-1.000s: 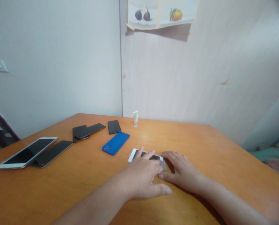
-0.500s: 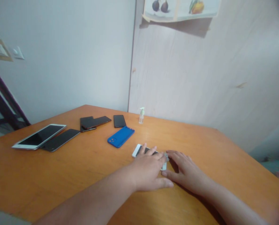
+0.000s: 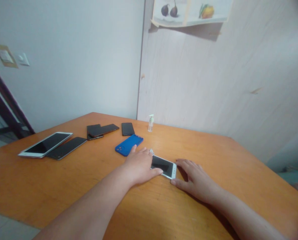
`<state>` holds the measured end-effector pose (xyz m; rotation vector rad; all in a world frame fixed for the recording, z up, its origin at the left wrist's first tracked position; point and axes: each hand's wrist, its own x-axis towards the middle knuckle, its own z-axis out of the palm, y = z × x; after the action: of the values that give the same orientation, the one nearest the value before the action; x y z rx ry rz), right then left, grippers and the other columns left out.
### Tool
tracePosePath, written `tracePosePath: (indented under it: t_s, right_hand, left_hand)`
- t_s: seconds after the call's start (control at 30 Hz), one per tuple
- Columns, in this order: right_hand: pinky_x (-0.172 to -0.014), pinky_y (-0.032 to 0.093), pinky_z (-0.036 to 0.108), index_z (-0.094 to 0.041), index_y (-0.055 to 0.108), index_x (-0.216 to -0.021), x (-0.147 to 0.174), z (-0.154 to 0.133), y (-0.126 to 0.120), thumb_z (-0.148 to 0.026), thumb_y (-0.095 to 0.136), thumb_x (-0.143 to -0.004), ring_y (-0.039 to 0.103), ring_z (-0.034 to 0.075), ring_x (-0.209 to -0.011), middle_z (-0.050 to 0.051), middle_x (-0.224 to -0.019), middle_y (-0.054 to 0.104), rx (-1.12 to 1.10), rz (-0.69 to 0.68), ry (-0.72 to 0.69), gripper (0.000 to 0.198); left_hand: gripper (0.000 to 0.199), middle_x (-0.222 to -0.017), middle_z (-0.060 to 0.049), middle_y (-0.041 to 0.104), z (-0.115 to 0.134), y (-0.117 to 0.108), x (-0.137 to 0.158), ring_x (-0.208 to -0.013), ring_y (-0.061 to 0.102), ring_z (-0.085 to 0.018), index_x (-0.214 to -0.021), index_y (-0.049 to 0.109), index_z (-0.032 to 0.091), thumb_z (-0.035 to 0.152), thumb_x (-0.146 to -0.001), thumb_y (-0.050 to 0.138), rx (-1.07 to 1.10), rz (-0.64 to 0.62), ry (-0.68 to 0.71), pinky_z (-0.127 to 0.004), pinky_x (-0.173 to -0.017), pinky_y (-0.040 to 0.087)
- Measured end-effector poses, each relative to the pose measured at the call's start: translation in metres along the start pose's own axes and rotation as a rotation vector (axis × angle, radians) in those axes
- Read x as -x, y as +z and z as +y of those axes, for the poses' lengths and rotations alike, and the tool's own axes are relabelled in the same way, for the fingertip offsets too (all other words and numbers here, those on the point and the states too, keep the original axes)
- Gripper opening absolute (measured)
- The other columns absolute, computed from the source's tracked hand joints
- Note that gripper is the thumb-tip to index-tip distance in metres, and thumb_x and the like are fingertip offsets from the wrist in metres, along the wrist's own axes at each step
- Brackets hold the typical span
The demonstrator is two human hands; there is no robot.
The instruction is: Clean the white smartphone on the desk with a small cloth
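Note:
A white smartphone with a dark screen lies face up on the wooden table, its left end hidden. My left hand lies over that end, thumb along the near edge, with a small crumpled pale cloth poking out from under its fingers. Much of the cloth is covered, so its exact kind is unclear. At the right end of the phone, my right hand steadies it with thumb and forefinger at the two corners. Just beyond my left hand is a blue phone case or cased phone, camera side up.
A white tablet and a dark phone overlap at the left. Several more dark phones lie farther back. A small clear pump bottle stands near the wall. The table extends to the right.
My left hand has slid leftward along the phone with the pale cloth, uncovering the screen and right end. My right hand stays nearly still at the corners.

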<state>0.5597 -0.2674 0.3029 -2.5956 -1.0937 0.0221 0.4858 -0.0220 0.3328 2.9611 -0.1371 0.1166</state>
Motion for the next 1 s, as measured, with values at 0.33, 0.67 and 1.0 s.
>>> tracePosePath:
  t_s: [0.33,0.67,1.0]
  right_hand:
    - [-0.099,0.039,0.044,-0.027,0.055,-0.135,-0.004,-0.003,-0.004,-0.063,0.060,-0.084,0.055,0.030,-0.117,0.010,-0.132,0.060,-0.020,-0.015,-0.047,0.062]
    - [-0.099,0.038,0.046,-0.023,0.059,-0.130,-0.005,-0.005,-0.003,-0.065,0.058,-0.083,0.054,0.034,-0.120,0.013,-0.133,0.059,-0.028,0.013,-0.058,0.063]
    - [-0.098,0.039,0.045,-0.021,0.062,-0.127,-0.006,-0.007,-0.004,-0.064,0.060,-0.081,0.055,0.034,-0.116,0.014,-0.128,0.062,-0.029,0.032,-0.055,0.063]
  left_hand:
    - [0.060,-0.128,-0.013,0.064,-0.011,-0.003,-0.006,-0.121,0.057,-0.034,-0.122,0.060,0.022,0.068,-0.086,0.047,-0.031,-0.050,0.055,-0.054,-0.104,0.039]
    - [0.075,-0.159,-0.011,0.032,-0.023,-0.010,0.054,-0.147,0.030,-0.028,-0.149,0.040,0.023,0.069,-0.089,0.044,0.028,-0.100,0.105,-0.047,-0.119,0.024]
    - [0.078,-0.158,-0.013,0.032,-0.030,0.001,0.012,-0.148,0.027,-0.026,-0.150,0.038,0.015,0.067,-0.091,0.041,-0.004,-0.076,0.085,-0.042,-0.120,0.024]
